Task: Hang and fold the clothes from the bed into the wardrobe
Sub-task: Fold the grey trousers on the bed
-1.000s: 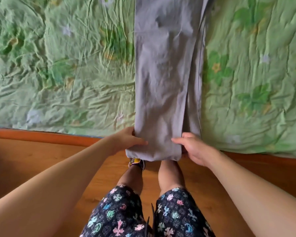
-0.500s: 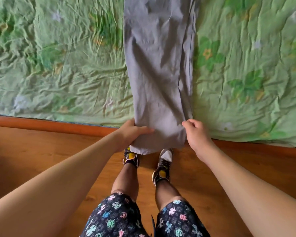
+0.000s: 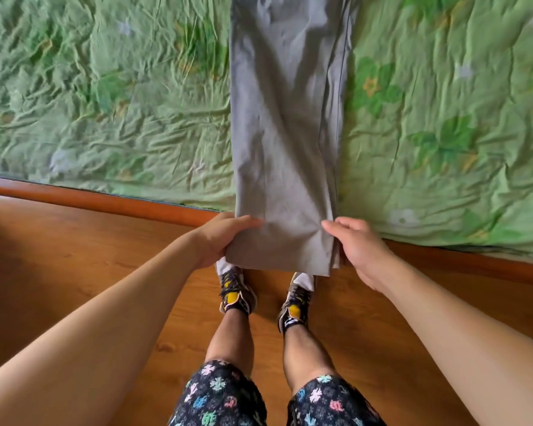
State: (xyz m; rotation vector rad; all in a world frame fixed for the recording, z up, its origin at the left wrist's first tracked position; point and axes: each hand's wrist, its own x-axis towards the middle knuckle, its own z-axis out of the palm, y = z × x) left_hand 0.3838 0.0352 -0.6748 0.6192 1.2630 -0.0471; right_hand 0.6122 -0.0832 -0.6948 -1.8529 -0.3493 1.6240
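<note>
Now the left hand (image 3: 219, 238) grips the left corner of the hem of the grey trousers (image 3: 283, 133), with the thumb on top of the cloth and the fingers under it. The right hand (image 3: 357, 244) pinches the right corner of the same hem, where the edges of the two legs lie one on the other. The hands are apart, one at each side of the leg end, and both are closed on the cloth.

The trousers lie long and flat on the bed (image 3: 105, 199), legs together, and reach away from the person. Only the hem hangs over the wooden edge, above the shoes (image 3: 234, 290) and the floor (image 3: 74, 256). Under the trousers is a wrinkled green quilt (image 3: 105, 103). The waist is out of the picture.

I judge this is the folding step, at its beginning. The next move probably calls for lifting the hem with both hands at the same height and carrying it toward the waist, keeping the edges matched so that the legs do not slide apart. The wardrobe is not in view.
</note>
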